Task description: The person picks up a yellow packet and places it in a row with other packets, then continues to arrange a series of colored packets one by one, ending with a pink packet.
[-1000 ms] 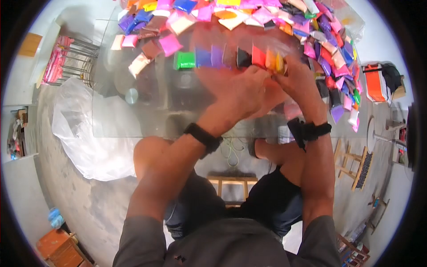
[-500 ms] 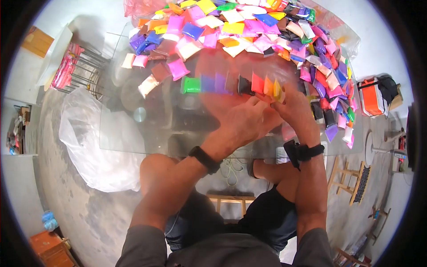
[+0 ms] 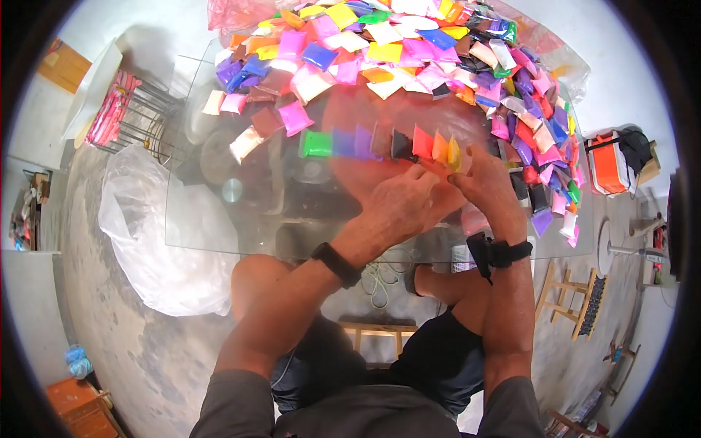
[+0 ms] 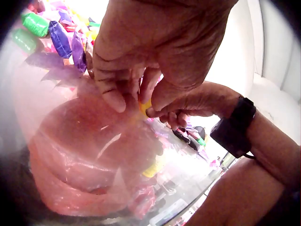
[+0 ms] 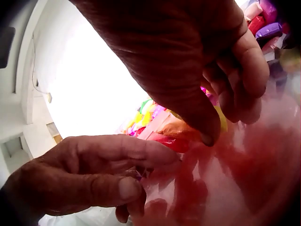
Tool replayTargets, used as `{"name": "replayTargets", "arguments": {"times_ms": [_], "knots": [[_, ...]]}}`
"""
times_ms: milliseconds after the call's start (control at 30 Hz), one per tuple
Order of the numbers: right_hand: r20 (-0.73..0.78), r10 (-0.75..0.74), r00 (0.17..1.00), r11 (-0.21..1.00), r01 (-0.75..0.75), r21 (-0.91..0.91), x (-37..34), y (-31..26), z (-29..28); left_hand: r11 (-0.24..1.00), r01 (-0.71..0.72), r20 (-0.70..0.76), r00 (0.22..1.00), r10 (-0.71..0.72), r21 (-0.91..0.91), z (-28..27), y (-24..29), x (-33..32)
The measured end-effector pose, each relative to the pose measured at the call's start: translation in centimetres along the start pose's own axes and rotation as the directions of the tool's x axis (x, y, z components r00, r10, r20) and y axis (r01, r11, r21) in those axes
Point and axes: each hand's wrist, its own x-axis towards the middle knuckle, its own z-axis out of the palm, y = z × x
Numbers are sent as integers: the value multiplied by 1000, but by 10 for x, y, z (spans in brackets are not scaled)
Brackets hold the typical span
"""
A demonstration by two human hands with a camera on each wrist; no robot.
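Note:
A row of small coloured packets runs over the glass table (image 3: 219, 226), among them a green packet (image 3: 316, 144), a black packet (image 3: 401, 144), a red packet (image 3: 423, 141) and an orange packet (image 3: 439, 148). At its right end my right hand (image 3: 493, 191) pinches a yellow packet (image 3: 454, 155) between thumb and fingers; the right wrist view shows only a sliver of yellow (image 5: 221, 117) there. My left hand (image 3: 394, 204) is just below the red and orange packets. Its index finger is extended and its thumb apart in the right wrist view, nothing visibly held.
A heap of mixed coloured packets (image 3: 387, 51) covers the far side of the table and curves down its right side. Left of the table lies a clear plastic bag (image 3: 157, 241). A wooden stool (image 3: 577, 298) stands on the floor at right.
The head view has tilted, so the table and packets appear lower in it. My left fingertips have drawn slightly left from the right thumb. The row keeps its order.

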Motion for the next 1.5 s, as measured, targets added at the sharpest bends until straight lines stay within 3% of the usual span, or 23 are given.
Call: {"name": "replayTargets", "arguments": {"times_ms": [333, 633, 1033, 1233, 1500], "knots": [[-22, -54, 998, 997, 52, -49, 0, 6, 4, 1000, -3, 12, 1000, 3, 2, 0, -1, -1], [-43, -83, 996, 996, 84, 26, -1, 4, 1, 1000, 11, 49, 999, -12, 11, -3, 0, -2], [-50, -10, 999, 999, 12, 37, 1, 16, 6, 1000, -3, 49, 999, 2, 28, -2, 1, -2], [82, 50, 995, 998, -48, -28, 2, 22, -1, 999, 12, 39, 999, -14, 50, -5, 8, 0], [70, 55, 996, 999, -54, -5, 1, 28, -1, 995, 33, 75, 996, -40, 99, 1, 2, -3]]}}
